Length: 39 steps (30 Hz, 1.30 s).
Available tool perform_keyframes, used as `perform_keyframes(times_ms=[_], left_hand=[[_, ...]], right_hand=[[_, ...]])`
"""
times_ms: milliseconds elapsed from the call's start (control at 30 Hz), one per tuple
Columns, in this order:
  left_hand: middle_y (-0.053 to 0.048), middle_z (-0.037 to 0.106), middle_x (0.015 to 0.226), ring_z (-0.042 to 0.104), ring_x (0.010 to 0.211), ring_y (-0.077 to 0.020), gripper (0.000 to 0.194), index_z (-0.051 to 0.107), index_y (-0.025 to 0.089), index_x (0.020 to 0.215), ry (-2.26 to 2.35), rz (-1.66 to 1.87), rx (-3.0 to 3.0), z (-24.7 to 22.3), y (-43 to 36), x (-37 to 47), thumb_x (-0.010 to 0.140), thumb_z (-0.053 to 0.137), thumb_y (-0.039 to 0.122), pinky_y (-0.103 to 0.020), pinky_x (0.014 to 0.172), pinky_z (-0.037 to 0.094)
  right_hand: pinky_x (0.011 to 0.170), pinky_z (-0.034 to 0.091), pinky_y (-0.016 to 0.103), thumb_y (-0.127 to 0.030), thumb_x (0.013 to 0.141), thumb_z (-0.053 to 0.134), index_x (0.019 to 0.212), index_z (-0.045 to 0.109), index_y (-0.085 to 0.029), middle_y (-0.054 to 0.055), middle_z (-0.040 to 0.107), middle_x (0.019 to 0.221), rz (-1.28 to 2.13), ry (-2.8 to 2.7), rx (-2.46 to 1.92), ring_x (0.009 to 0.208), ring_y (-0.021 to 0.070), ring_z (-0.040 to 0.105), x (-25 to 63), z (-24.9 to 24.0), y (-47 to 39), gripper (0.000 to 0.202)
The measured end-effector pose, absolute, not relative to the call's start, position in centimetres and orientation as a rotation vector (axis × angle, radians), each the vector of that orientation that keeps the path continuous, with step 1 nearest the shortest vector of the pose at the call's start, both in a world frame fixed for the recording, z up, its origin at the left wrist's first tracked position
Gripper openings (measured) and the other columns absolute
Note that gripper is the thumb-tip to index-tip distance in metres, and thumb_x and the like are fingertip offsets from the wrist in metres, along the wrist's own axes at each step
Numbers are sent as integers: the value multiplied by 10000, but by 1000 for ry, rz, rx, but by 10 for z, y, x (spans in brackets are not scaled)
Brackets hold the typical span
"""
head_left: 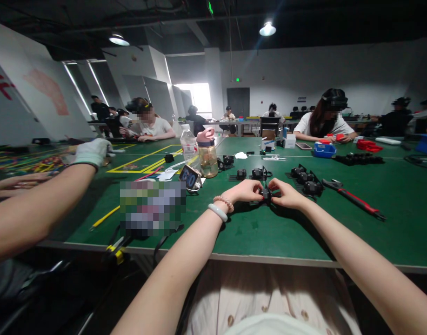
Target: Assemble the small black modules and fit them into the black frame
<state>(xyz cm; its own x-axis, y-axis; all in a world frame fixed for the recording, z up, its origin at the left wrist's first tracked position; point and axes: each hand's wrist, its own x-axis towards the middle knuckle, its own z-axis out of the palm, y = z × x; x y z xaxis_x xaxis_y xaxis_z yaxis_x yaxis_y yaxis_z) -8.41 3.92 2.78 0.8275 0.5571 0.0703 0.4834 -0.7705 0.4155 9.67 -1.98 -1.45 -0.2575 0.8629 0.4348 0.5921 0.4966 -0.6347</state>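
Observation:
Between my two hands, just above the green tabletop (pixel 269 237), is a small black part (pixel 265 195) whose exact kind I cannot make out. My left hand (pixel 247 191) pinches it from the left, fingers curled. From the other side my right hand (pixel 286 194) grips the same part with thumb and fingertips. Just beyond my hands lie similar black parts (pixel 258 173) on the table. Another cluster of them (pixel 306 179) sits to the right of my right hand, and beside it are red-handled pliers (pixel 356 197).
A pink-lidded bottle (pixel 208 156), a clear plastic bottle (pixel 188 144) and a small display (pixel 188 177) stand left of my hands. At far left a co-worker's gloved hand (pixel 91 152) reaches over the table. A blue bin (pixel 324 149) is at the back right, before a seated person.

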Motion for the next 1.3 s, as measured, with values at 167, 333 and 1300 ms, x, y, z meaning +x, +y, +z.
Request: perform_keyframes(times_ms=[167,333,1300], left_hand=[[-24,544,786,481,669,-130,318,534,142,874,750,394,2773,22,36,-79,620,509,333,-223,578,366],[-49,535,865,498,718,-154,414,473,128,959,752,375,2737,15,33,-73,609,527,343,-250,614,394],[-79,506,1016,517,897,-221,571,363,173,1085,898,291,2612,7,30,-63,599,577,381,-312,757,408]], right_hand=[[635,437,252,-115,579,507,861,428,-170,31,522,882,509,-1944,-1163,742,123,536,97,-14,-20,298],[642,437,255,-119,556,517,837,427,-172,22,524,866,503,-1922,-1175,736,123,531,96,-13,-20,300],[583,443,236,-134,561,564,844,465,-162,1,571,753,517,-1893,-1240,653,121,563,98,-14,-20,301]])
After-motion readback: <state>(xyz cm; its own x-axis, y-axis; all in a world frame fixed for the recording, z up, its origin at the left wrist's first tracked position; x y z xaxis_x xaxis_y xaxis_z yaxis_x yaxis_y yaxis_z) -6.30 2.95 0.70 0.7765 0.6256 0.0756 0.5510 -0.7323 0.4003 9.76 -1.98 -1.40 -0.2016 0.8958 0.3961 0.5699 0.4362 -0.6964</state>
